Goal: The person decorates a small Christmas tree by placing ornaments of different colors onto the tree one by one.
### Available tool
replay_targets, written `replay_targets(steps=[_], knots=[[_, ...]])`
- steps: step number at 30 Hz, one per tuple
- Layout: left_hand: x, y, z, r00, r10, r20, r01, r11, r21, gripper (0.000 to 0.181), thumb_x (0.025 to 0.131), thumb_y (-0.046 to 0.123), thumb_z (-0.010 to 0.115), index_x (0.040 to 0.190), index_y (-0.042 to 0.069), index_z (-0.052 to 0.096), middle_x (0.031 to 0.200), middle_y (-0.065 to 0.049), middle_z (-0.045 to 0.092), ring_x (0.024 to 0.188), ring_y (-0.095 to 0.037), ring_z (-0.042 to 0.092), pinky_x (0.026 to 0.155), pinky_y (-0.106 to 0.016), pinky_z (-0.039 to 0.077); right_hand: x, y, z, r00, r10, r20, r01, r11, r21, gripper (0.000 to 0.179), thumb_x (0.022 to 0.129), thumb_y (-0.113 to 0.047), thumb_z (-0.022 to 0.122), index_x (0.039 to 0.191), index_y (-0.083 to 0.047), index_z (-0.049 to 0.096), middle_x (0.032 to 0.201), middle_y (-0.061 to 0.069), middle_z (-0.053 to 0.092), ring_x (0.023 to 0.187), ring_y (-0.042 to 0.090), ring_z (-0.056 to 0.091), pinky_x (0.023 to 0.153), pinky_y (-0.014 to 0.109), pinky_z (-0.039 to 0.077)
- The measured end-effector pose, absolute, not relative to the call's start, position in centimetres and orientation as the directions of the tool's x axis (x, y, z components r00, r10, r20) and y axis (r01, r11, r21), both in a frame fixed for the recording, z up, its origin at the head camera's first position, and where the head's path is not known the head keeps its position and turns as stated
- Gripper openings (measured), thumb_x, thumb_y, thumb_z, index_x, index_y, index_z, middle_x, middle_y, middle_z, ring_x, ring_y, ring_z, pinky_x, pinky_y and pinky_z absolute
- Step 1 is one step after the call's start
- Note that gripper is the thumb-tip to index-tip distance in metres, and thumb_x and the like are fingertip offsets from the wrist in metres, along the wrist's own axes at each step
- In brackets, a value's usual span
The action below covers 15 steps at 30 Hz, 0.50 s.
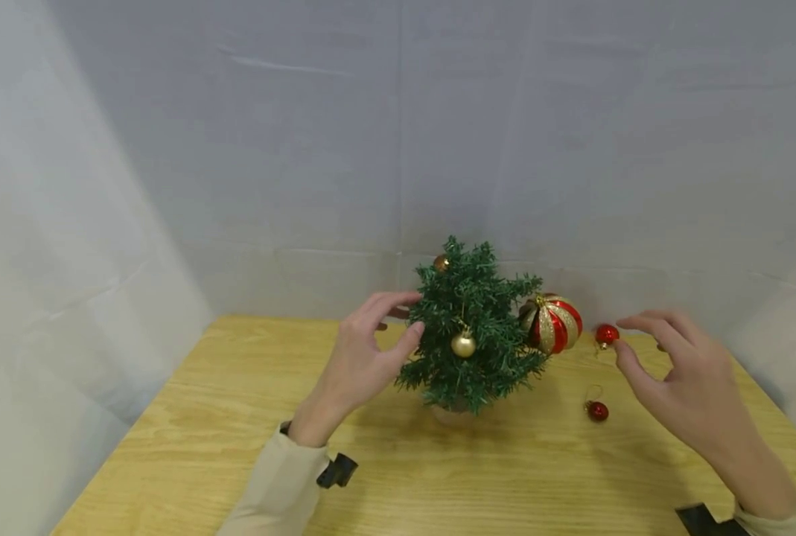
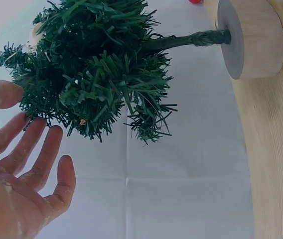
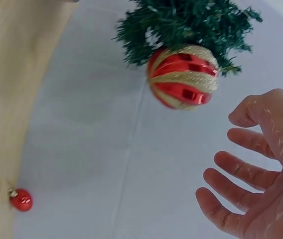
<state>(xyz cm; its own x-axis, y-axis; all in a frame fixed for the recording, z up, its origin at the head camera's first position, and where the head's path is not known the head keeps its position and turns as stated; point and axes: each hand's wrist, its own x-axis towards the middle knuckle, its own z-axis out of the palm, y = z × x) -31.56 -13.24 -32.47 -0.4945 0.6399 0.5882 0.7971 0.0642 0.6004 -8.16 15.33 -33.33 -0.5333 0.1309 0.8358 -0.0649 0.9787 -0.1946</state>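
A small artificial Christmas tree [image 1: 485, 298] stands upright on a round wooden base [image 2: 258, 42]. My left hand [image 1: 364, 350] is at its left side, fingers loosely spread and fingertips right at the branches, gripping nothing. On the tree's right side hangs a large red and gold striped bauble [image 1: 552, 324]. Gold baubles hang at the front [image 1: 463, 344] and near the top [image 1: 441, 263]. To the right, my right hand [image 1: 689, 383] is raised with relaxed, parted fingers and an empty palm, apart from the striped bauble in the right wrist view.
Two small red baubles lie on the wooden table [image 1: 257, 387] right of the tree: a farther one [image 1: 607, 334], which the right fingertips overlap in the head view, and a nearer one [image 1: 597, 411] with a hanging loop. A pale cloth backdrop [image 1: 290, 164] rises behind the table.
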Motion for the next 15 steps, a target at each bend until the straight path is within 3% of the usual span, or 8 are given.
replay_targets(steps=[3, 5, 11, 15], knots=[[-32.1, -13.3, -32.5, -0.47, 0.647, 0.6, 0.807, 0.039, 0.589, 0.036, 0.099, 0.022, 0.067, 0.135, 0.015, 0.064, 0.132, 0.0, 0.067, 0.112, -0.018, 0.066, 0.092, -0.039, 0.052, -7.6, 15.3, -34.1, -0.541, 0.162, 0.826, -0.017, 0.979, -0.203, 0.028, 0.075, 0.001, 0.074, 0.103, -0.003, 0.075, 0.1, 0.009, 0.069, 0.083, -0.009, 0.045, 0.065, 0.019, 0.035], [-32.4, -13.3, -32.5, -0.453, 0.651, 0.608, 0.814, 0.024, 0.581, 0.036, 0.099, 0.021, 0.067, 0.134, 0.015, 0.065, 0.131, 0.0, 0.067, 0.112, -0.017, 0.066, 0.092, -0.038, 0.052, -7.2, 15.3, -34.6, -0.557, 0.182, 0.81, 0.029, 0.979, -0.201, 0.028, 0.075, 0.001, 0.076, 0.103, -0.004, 0.074, 0.101, 0.008, 0.068, 0.083, -0.005, 0.047, 0.066, 0.02, 0.037], [-33.3, -13.2, -32.6, -0.385, 0.652, 0.654, 0.843, -0.04, 0.536, 0.033, 0.097, 0.017, 0.069, 0.13, 0.013, 0.067, 0.127, -0.002, 0.069, 0.11, -0.016, 0.067, 0.092, -0.037, 0.055, -6.3, 15.1, -36.1, -0.631, 0.205, 0.749, 0.118, 0.979, -0.168, 0.029, 0.075, 0.0, 0.078, 0.101, -0.009, 0.073, 0.104, 0.008, 0.069, 0.085, 0.022, 0.058, 0.067, 0.018, 0.039], [-33.9, -13.2, -32.7, -0.331, 0.644, 0.689, 0.858, -0.098, 0.504, 0.032, 0.095, 0.014, 0.071, 0.127, 0.011, 0.068, 0.124, -0.004, 0.07, 0.108, -0.019, 0.068, 0.092, -0.037, 0.057, -5.8, 15.2, -37.3, -0.652, 0.176, 0.738, 0.125, 0.984, -0.124, 0.031, 0.071, 0.0, 0.081, 0.099, -0.013, 0.074, 0.102, 0.005, 0.069, 0.081, 0.02, 0.06, 0.063, 0.016, 0.04]])
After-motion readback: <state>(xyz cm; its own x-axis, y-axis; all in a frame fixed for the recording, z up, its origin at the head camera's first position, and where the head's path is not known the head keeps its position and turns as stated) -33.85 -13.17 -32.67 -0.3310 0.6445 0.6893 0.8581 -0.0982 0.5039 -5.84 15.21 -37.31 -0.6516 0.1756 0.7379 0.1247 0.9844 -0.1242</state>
